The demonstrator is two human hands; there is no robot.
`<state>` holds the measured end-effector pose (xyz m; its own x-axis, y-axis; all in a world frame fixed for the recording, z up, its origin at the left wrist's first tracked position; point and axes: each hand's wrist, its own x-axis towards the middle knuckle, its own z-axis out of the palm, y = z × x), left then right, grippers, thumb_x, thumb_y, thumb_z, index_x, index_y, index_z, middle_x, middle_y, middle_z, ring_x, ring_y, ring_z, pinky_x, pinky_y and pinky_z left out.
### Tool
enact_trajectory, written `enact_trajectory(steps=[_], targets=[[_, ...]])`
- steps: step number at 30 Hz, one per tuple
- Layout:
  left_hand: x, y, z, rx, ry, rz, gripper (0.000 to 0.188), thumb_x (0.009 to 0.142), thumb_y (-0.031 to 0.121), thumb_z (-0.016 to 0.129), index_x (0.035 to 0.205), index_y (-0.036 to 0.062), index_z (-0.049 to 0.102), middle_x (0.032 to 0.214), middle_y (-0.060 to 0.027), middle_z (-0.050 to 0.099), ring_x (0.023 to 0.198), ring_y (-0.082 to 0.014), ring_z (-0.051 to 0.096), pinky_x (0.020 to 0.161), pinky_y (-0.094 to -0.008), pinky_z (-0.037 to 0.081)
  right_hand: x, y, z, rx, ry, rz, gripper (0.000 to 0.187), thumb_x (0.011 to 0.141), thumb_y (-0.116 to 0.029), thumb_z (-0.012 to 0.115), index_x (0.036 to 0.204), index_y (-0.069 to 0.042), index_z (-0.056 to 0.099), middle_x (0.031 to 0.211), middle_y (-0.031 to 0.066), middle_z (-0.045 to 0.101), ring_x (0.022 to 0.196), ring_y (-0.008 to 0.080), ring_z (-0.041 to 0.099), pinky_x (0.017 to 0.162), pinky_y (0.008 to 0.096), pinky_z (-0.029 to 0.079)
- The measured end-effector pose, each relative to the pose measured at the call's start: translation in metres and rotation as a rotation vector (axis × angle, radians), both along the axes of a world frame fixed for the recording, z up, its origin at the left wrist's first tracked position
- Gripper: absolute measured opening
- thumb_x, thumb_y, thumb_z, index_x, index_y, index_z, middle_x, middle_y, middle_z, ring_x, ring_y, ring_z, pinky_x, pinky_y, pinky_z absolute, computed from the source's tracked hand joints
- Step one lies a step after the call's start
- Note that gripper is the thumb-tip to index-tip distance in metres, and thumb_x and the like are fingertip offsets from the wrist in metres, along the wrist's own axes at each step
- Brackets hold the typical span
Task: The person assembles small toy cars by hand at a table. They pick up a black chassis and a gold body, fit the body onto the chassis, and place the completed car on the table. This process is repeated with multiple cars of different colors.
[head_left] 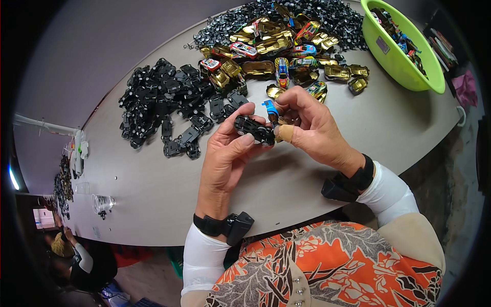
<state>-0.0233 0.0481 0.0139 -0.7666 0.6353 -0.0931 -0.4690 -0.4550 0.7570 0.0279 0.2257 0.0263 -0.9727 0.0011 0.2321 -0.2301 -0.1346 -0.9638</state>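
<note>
My left hand (225,153) grips a black toy car chassis with wheels (254,130) between thumb and fingers, held above the table. My right hand (312,128) pinches a small blue and gold toy car body (271,110) right beside the chassis, almost touching it. One right finger wears a tan bandage. Both wrists carry black straps with small devices, over white sleeves. Just beyond the hands lies a heap of black chassis parts (169,100) and a heap of gold and coloured car bodies (286,56).
A grey table (153,189) carries the piles. A lime green bowl (404,64) with finished toy cars stands at the far right. More black wheel parts (327,15) lie at the far edge. Another person (82,261) sits at the lower left.
</note>
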Motion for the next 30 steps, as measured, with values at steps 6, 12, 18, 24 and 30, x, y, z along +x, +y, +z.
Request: enact_trajectory(steps=[6, 12, 18, 24, 30], targets=[[0.003, 0.002, 0.005, -0.104, 0.004, 0.042, 0.047, 0.076, -0.002, 0.062, 0.122, -0.0008, 0.049, 0.107, -0.0116, 0.059, 0.094, -0.0206, 0.061, 0.077, -0.0362, 0.057, 0.004, -0.001, 0.004, 0.200, -0.014, -0.010, 0.023, 0.078, 0.001, 0.056, 0.099, -0.002, 0.047, 0.085, 0.0024, 0.051, 0.074, 0.0054, 0.050, 0.063, 0.0207, 0.043], [0.008, 0.004, 0.004, -0.151, 0.067, 0.093, 0.041, 0.072, -0.007, 0.066, 0.112, -0.0017, 0.057, 0.108, -0.0108, 0.058, 0.093, -0.0180, 0.060, 0.073, -0.0325, 0.057, 0.003, -0.005, 0.000, 0.346, 0.078, -0.020, 0.022, 0.076, 0.002, 0.056, 0.098, -0.002, 0.050, 0.083, 0.0047, 0.050, 0.070, 0.0077, 0.050, 0.059, 0.0227, 0.042], [0.007, 0.004, -0.001, -0.139, 0.156, 0.085, 0.040, 0.073, -0.008, 0.065, 0.111, -0.0007, 0.059, 0.116, -0.0073, 0.053, 0.096, -0.0179, 0.059, 0.071, -0.0296, 0.058, 0.002, -0.008, 0.002, 0.386, 0.166, -0.028, 0.028, 0.075, 0.003, 0.055, 0.102, -0.002, 0.052, 0.086, 0.0075, 0.051, 0.074, 0.0159, 0.053, 0.063, 0.0275, 0.044], [0.009, 0.003, -0.008, -0.184, 0.381, 0.082, 0.040, 0.079, -0.002, 0.062, 0.119, 0.0021, 0.055, 0.111, -0.0060, 0.051, 0.095, -0.0138, 0.055, 0.072, -0.0249, 0.056, 0.001, -0.005, 0.001, 0.488, 0.238, -0.009, 0.035, 0.072, 0.005, 0.056, 0.106, -0.004, 0.053, 0.087, 0.0094, 0.051, 0.077, 0.0230, 0.055, 0.067, 0.0309, 0.045], [0.019, 0.013, 0.000, -0.370, 0.535, 0.068, 0.037, 0.092, 0.011, 0.049, 0.128, 0.0040, 0.048, 0.119, -0.0058, 0.045, 0.096, -0.0123, 0.053, 0.078, -0.0232, 0.050, 0.003, -0.006, -0.002, 0.450, 0.203, -0.097, 0.032, 0.071, 0.005, 0.063, 0.101, -0.004, 0.057, 0.082, 0.0071, 0.052, 0.072, 0.0203, 0.055, 0.063, 0.0294, 0.045]])
